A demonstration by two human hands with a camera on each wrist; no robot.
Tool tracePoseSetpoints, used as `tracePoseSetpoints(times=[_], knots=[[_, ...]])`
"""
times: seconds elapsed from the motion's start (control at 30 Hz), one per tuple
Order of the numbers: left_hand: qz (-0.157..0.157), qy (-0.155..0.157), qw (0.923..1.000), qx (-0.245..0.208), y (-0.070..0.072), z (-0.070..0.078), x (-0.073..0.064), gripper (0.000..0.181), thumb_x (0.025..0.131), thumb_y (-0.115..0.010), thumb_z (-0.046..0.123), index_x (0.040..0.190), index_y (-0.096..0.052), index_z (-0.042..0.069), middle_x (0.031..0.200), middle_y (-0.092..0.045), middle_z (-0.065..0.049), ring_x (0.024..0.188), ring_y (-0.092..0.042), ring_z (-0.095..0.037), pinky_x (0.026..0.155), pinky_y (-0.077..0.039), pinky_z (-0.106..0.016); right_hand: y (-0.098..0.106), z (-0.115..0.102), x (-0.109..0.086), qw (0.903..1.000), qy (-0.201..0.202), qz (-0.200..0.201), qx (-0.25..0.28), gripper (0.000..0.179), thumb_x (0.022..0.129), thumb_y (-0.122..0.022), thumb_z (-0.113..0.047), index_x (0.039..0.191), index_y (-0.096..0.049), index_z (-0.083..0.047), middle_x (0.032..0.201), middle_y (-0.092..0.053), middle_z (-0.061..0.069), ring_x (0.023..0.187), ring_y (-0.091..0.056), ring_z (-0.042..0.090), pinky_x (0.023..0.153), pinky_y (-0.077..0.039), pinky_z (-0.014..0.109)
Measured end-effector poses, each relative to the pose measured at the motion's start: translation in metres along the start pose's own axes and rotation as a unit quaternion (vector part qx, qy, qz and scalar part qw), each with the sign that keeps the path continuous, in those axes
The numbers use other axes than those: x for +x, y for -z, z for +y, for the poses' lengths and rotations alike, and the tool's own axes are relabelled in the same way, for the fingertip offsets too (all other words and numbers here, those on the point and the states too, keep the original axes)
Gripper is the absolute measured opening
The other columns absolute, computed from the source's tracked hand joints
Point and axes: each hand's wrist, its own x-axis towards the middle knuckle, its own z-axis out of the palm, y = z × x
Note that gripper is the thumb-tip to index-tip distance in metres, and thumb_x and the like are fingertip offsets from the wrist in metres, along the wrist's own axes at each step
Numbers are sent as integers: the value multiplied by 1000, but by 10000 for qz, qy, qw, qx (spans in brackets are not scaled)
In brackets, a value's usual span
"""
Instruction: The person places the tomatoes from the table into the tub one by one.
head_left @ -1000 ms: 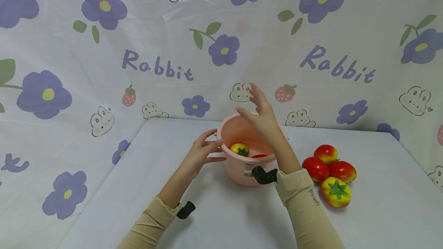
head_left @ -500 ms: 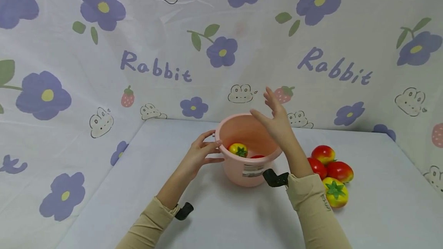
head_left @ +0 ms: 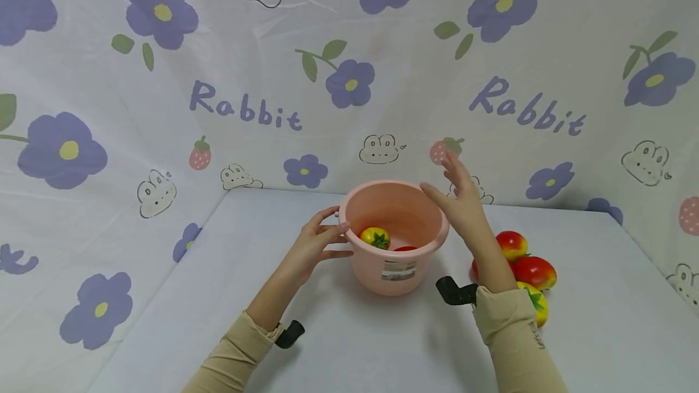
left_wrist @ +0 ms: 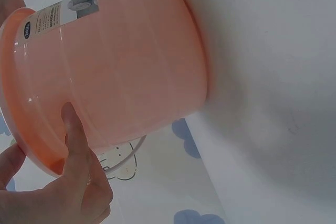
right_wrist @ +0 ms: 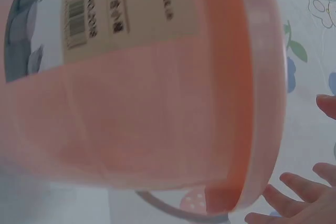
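Note:
A pink plastic bucket (head_left: pixel 371 268) stands upright on the white table. My left hand (head_left: pixel 314 248) holds its left rim, the thumb over the edge and the fingers against the outer wall (left_wrist: pixel 131 66). Inside lie a yellow tomato-like fruit (head_left: pixel 374 237) with a green star-shaped top and a red one (head_left: pixel 406 248), mostly hidden by the front rim. My right hand (head_left: pixel 463 208) is raised at the bucket's right side, fingers spread and holding nothing. In the right wrist view its fingertips appear just beyond the bucket's rim (right_wrist: pixel 265 93).
Several red and yellow fruits (head_left: pixel 536 273) sit clustered on the table right of the bucket, partly behind the right forearm. A thin handle (left_wrist: pixel 128 156) hangs on the bucket's far side. A flower-print cloth (head_left: pixel 246 47) rises behind the table (head_left: pixel 601 320).
My right hand has moved rightward and slightly down, from over the bucket to its right side, its forearm now covering part of the fruit cluster. The left hand stays at the rim.

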Motion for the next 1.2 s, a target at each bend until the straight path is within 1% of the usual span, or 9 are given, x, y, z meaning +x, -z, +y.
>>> tracePoseSetpoints(times=[0.1,0.23,0.4,0.63,0.73,0.87,1.07,1.2], knots=[[1,-8,10000,7,0,0,0,59,95,-63,28,147,-37,21,127,-57,-19,101,-68,-20,87,-59,-46,5,4,-3,9999,-116,-2,-82,83,93,-64,-29,158,-11,-26,163,-23,10,150,-23,35,117,-22,66],[15,10,10000,-11,0,-1,0,58,95,-63,28,146,-38,21,126,-57,-18,101,-68,-20,86,-59,-45,10,9,-7,9997,-195,35,-147,85,93,-64,-32,158,-9,-27,163,-21,11,150,-22,35,115,-24,68],[-30,-22,10000,24,0,-1,-1,58,95,-62,28,147,-37,21,126,-57,-18,101,-69,-19,87,-59,-44,18,19,-12,9994,-229,170,-188,86,93,-64,-33,158,-9,-22,162,-22,13,150,-22,36,117,-22,66],[-6,-15,9999,137,1,-2,-4,59,95,-62,30,148,-37,21,128,-57,-18,104,-68,-22,87,-59,-44,28,31,-21,9986,-388,310,-196,87,93,-63,-36,158,-6,-25,163,-21,14,150,-21,37,114,-23,70],[-3,-8,9999,121,2,-2,-4,58,95,-62,30,147,-37,21,128,-58,-18,104,-68,-22,87,-59,-44,33,39,-24,9981,-431,366,-246,87,93,-63,-36,158,-6,-24,162,-21,15,149,-22,38,115,-22,69],[-18,-28,9999,114,2,-2,-4,59,95,-62,29,148,-37,21,128,-57,-19,104,-68,-22,87,-59,-45,40,50,-29,9971,-559,394,-333,88,94,-62,-38,158,-3,-24,163,-18,15,150,-20,39,117,-18,67],[-38,-48,9999,79,3,-3,-5,58,95,-62,29,147,-37,21,127,-58,-18,103,-69,-22,87,-59,-45,54,63,-40,9939,-796,503,-565,88,95,-60,-37,158,-1,-21,163,-16,18,149,-18,42,116,-18,68],[-113,-68,9999,49,3,-3,-4,58,95,-62,29,146,-37,22,127,-57,-18,101,-69,-21,89,-59,-46,65,72,-47,9915,-1029,579,-554,87,96,-58,-37,158,0,-20,162,-15,20,148,-17,44,115,-17,69]])
